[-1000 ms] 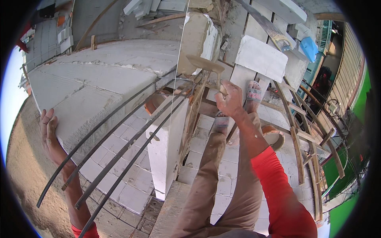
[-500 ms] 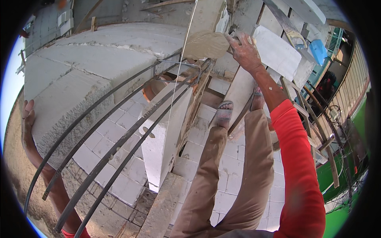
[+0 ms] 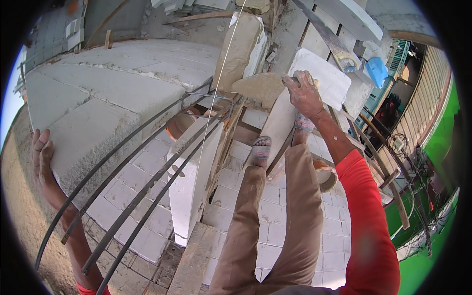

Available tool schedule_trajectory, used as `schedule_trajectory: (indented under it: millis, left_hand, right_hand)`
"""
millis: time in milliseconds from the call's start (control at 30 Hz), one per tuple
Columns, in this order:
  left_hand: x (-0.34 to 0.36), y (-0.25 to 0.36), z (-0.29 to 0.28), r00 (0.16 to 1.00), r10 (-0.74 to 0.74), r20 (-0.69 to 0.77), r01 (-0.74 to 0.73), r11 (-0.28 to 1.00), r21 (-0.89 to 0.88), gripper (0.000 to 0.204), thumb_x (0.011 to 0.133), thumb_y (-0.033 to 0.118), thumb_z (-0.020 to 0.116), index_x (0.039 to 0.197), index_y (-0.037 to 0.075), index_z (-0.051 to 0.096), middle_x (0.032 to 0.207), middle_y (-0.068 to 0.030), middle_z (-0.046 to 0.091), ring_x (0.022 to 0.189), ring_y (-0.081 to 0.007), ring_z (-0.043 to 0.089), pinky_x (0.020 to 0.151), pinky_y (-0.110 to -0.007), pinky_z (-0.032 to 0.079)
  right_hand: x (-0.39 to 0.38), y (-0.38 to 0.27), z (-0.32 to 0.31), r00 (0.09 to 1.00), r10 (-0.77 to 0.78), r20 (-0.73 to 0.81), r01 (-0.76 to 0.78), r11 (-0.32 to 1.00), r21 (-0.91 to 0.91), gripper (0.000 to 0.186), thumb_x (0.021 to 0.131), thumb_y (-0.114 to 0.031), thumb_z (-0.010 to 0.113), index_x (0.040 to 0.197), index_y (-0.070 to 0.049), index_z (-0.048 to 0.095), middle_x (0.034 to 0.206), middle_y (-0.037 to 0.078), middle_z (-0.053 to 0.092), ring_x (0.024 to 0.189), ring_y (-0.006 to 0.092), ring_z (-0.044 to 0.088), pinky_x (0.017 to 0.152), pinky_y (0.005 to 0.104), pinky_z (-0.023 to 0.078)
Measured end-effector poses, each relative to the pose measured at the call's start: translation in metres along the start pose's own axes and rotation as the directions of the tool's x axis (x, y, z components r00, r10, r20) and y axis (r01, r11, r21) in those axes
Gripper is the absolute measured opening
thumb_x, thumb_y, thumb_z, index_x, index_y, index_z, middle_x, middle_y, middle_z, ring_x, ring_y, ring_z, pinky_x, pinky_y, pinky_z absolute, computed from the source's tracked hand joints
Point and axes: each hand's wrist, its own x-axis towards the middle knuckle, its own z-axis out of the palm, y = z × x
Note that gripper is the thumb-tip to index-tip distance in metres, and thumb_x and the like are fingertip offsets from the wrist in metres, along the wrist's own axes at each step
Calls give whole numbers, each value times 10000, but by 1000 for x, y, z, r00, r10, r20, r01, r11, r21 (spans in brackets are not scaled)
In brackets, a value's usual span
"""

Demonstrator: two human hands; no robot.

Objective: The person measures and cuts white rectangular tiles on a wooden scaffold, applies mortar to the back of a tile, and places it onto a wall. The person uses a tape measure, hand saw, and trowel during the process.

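My right hand (image 3: 306,96) is closed round the handle of a trowel (image 3: 258,88), whose rounded blade is coated in grey-brown mortar. The blade lies beside the near end of a long light block (image 3: 238,51) with wet-looking mortar on its upper face. Most of the handle is hidden by my fingers. On the far left, my left hand (image 3: 44,155) rests against the outer edge of a large pale block wall (image 3: 98,135), its fingers stretched out. Several dark steel bars (image 3: 147,189) run between my left forearm and the wall's face.
A taut white string (image 3: 216,88) crosses the bars. My sandalled feet stand on a narrow plank (image 3: 279,120) above pale block paving (image 3: 278,206). Buckets (image 3: 184,125) sit below. A handsaw (image 3: 327,37), a white block (image 3: 319,73) and a blue bag (image 3: 376,72) lie at the far right.
The trowel has moved toward me and to the right, uncovering more of the mortared block. My left hand stays at the wall's edge, its thumb now showing. The whole view has shifted slightly.
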Motion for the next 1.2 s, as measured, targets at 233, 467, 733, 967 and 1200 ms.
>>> schedule_trajectory:
  millis: [233,467,733,967,1200]
  left_hand:
    - [8,-13,6,997,73,-35,-78,979,-190,615,1015,537,576,1372,43,660,1522,-200,570,1427,-338,541,1163,-499,467]
    - [-1,-8,0,998,60,-10,-61,990,-126,532,1052,475,543,1370,76,692,1563,-183,551,1454,-311,526,1192,-472,458]
    - [3,20,16,963,-265,-45,231,901,-368,390,1043,350,596,1282,82,747,1597,-158,524,1492,-313,487,1215,-508,447]
    - [9,55,11,900,-423,-107,357,854,-380,323,990,339,652,1213,130,757,1625,-109,496,1518,-359,430,1218,-589,429]
    - [4,58,9,876,-463,-133,408,860,-307,312,972,310,691,1237,158,750,1636,-96,494,1567,-361,345,1256,-637,342]
  right_hand:
    - [58,46,43,988,89,-124,-91,996,-9,576,831,-21,714,1396,-82,617,1260,236,546,1248,458,531,1049,516,516]
    - [45,20,39,943,308,-127,-284,943,174,504,865,-53,731,1360,-29,632,1309,277,540,1270,491,529,1033,522,532]
    - [17,20,-25,926,373,-55,-369,927,70,423,910,-98,664,1320,4,639,1232,255,567,1137,466,585,970,543,547]
    - [91,-42,-211,935,157,318,-114,982,-151,434,931,-173,656,1336,-20,637,1249,220,643,1204,417,649,963,526,570]
    - [228,-107,-197,849,2,528,166,948,-271,462,932,-161,623,1372,-18,626,1292,238,660,1229,406,664,1000,534,562]
